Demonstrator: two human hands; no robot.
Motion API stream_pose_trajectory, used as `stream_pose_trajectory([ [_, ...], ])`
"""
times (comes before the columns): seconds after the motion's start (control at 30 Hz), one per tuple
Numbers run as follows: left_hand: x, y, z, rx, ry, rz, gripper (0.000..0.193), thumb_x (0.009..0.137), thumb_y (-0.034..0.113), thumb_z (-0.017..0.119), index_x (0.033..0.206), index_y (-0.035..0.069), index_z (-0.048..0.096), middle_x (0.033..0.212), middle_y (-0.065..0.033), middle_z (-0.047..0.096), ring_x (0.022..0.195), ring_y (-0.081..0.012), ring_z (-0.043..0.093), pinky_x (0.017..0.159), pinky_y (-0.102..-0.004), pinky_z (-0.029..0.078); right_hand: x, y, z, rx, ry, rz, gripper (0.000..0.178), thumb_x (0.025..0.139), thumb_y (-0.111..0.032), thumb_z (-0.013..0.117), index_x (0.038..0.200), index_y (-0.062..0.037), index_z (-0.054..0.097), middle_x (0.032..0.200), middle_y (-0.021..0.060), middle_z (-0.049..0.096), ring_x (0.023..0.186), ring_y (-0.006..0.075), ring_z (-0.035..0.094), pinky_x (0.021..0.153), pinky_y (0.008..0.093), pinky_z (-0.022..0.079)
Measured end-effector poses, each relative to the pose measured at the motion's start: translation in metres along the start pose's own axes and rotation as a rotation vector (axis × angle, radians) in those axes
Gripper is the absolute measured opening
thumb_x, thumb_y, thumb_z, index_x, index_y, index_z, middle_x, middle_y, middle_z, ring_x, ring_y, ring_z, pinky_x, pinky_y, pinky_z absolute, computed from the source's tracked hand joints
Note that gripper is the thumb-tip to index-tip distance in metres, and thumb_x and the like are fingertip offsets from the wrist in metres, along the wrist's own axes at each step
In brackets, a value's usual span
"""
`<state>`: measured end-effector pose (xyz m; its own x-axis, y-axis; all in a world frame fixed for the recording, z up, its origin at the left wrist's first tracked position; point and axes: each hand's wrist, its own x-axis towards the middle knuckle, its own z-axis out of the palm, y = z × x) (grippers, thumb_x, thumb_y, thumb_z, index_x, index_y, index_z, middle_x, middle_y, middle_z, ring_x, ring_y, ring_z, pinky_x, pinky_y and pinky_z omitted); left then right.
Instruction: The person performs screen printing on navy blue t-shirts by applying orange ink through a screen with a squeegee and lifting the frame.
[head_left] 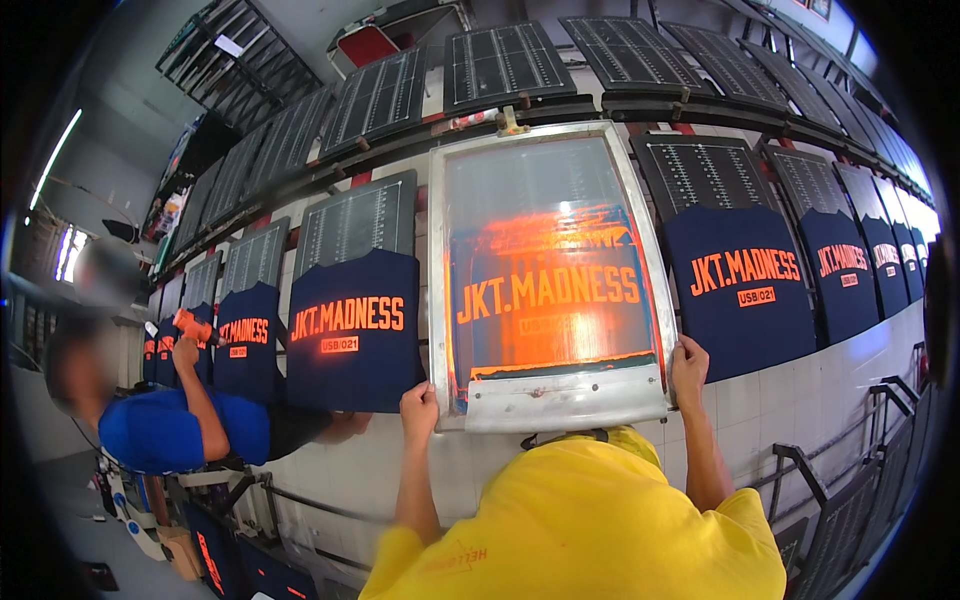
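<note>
A silk-screen printing frame (438,250) with a metal border lies straight in front of me, over a dark printing board. Orange ink is smeared across its mesh, and orange lettering shows through it. Across its near end rests a wide silver squeegee (560,402) with orange ink along its far edge. My left hand (419,408) is closed at the frame's near left corner. On the opposite side, my right hand (689,372) is closed round the frame's right edge, low down. The fingertips of both hands are partly hidden.
Navy shirts with orange prints, such as the left shirt (350,370) and the right shirt (740,330), lie on boards in a row on both sides. Bare dark boards (505,65) line the far side. A co-worker in blue (180,425) holds an orange heat gun (192,325) at left.
</note>
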<state>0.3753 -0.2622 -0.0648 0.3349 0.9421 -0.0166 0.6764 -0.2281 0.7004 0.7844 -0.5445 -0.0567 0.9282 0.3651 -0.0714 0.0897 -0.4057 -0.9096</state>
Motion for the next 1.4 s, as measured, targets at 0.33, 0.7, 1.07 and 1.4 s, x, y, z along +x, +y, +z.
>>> stream_pose_trajectory([
  [0.33, 0.002, -0.007, 0.003, 0.008, 0.004, 0.016, 0.024, 0.093, 0.021, 0.059, 0.096, 0.0, 0.07, 0.076, -0.0245, 0.063, 0.07, -0.0392, 0.063, 0.069, -0.0417, 0.049, 0.005, 0.014, 0.007, -0.068, 0.058, -0.115, 0.025, 0.091, -0.008, 0.054, 0.106, 0.0052, 0.069, 0.078, 0.0174, 0.069, 0.07, 0.0193, 0.064, 0.068, 0.0326, 0.049],
  [0.7, -0.063, 0.075, -0.031, 0.329, -0.285, 0.637, 0.055, 0.083, 0.033, 0.074, 0.127, 0.001, 0.061, 0.137, -0.0124, 0.057, 0.133, -0.0358, 0.046, 0.107, -0.0428, 0.04, -0.065, -0.072, -0.057, -0.658, -0.464, -0.841, 0.056, 0.078, -0.024, 0.075, 0.126, -0.0029, 0.057, 0.126, 0.0151, 0.06, 0.119, 0.0329, 0.056, 0.097, 0.0431, 0.046],
  [1.07, -0.031, 0.119, -0.017, 0.493, -0.382, 0.708, 0.039, 0.066, -0.001, 0.066, 0.105, -0.002, 0.059, 0.117, -0.0143, 0.057, 0.109, -0.033, 0.058, 0.089, -0.0421, 0.052, -0.04, -0.092, -0.037, -0.894, -0.609, -1.042, 0.054, 0.058, -0.011, 0.076, 0.11, -0.0043, 0.059, 0.09, 0.0095, 0.063, 0.09, 0.0275, 0.062, 0.079, 0.0387, 0.044],
  [1.4, -0.022, 0.124, -0.006, 0.492, -0.259, 0.621, 0.032, 0.066, -0.002, 0.068, 0.097, 0.001, 0.062, 0.104, -0.0126, 0.065, 0.096, -0.0328, 0.065, 0.08, -0.0418, 0.056, -0.039, -0.079, -0.024, -0.842, -0.434, -0.952, 0.032, 0.058, -0.01, 0.076, 0.086, -0.0064, 0.062, 0.084, 0.0071, 0.063, 0.088, 0.0251, 0.061, 0.079, 0.0391, 0.042],
])
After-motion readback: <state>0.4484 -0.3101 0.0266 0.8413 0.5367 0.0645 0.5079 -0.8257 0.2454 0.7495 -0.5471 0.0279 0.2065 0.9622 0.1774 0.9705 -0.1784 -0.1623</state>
